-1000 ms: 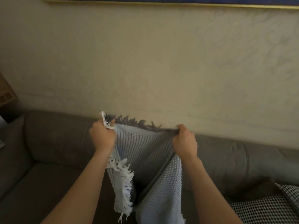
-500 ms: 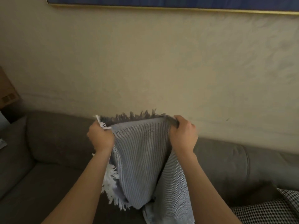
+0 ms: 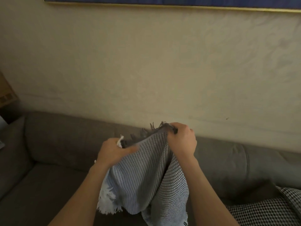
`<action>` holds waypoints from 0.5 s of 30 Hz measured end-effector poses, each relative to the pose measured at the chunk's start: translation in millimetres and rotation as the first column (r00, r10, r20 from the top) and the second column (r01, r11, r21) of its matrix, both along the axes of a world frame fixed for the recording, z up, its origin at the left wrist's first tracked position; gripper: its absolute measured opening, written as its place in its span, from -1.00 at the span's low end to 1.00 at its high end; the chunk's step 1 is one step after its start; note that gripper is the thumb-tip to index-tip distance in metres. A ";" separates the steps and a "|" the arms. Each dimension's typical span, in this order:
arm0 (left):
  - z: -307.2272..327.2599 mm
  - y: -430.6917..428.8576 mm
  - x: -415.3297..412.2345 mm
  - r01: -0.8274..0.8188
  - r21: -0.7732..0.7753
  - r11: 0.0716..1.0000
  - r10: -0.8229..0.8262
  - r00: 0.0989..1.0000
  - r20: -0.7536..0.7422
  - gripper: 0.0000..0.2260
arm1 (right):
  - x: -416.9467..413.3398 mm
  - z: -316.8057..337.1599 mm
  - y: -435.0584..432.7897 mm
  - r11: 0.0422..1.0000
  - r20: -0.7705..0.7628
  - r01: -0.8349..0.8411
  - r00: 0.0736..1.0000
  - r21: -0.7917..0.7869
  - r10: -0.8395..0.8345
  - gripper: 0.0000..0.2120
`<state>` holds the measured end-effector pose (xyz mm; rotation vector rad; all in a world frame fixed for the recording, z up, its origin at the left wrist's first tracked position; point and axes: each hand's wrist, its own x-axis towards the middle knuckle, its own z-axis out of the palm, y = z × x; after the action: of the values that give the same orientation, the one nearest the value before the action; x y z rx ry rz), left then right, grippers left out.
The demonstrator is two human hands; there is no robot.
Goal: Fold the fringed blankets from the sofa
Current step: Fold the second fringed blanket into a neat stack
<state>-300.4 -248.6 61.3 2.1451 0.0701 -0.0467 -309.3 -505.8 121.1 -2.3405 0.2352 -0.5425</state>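
A grey and pale blue woven blanket (image 3: 143,175) with dark and white fringes hangs in front of me over the grey sofa (image 3: 61,144). My left hand (image 3: 112,152) grips its upper edge at the left, with a tuft of white fringe showing by the fingers. Higher and to the right, my right hand (image 3: 182,141) grips the upper edge where dark fringe sticks up. The blanket sags between the hands in a bunched fold, and its white fringe hangs low at the left.
The sofa backrest runs along a beige wall (image 3: 146,62). A black-and-white checked fabric (image 3: 267,207) lies on the seat at the lower right. A framed picture edge (image 3: 162,4) shows at the top, and a brown box (image 3: 6,93) at the far left.
My hands have come closer together and dropped lower. The left hand has sunk below the right, and the blanket has bunched up between them.
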 end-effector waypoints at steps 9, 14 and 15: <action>-1.0 -15.5 0.9 0.131 0.245 0.961 -0.174 0.971 0.163 -0.89 | -4.5 -3.5 12.8 0.989 0.034 -0.149 0.988 -0.023 0.149 -0.79; 5.2 -40.9 -2.1 0.243 0.100 0.965 -0.253 0.962 0.104 -0.88 | -3.5 -11.0 22.0 0.972 0.046 -0.230 0.972 -0.045 0.232 -0.80; 5.0 -45.8 -3.7 0.236 0.038 0.971 -0.238 0.966 0.099 -0.89 | -2.9 -12.8 23.7 0.969 0.045 -0.242 0.968 -0.054 0.245 -0.82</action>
<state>-304.1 -294.4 66.2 2.1679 -0.2478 -0.0750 -312.2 -482.1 108.3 -2.3546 -0.0909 -0.4906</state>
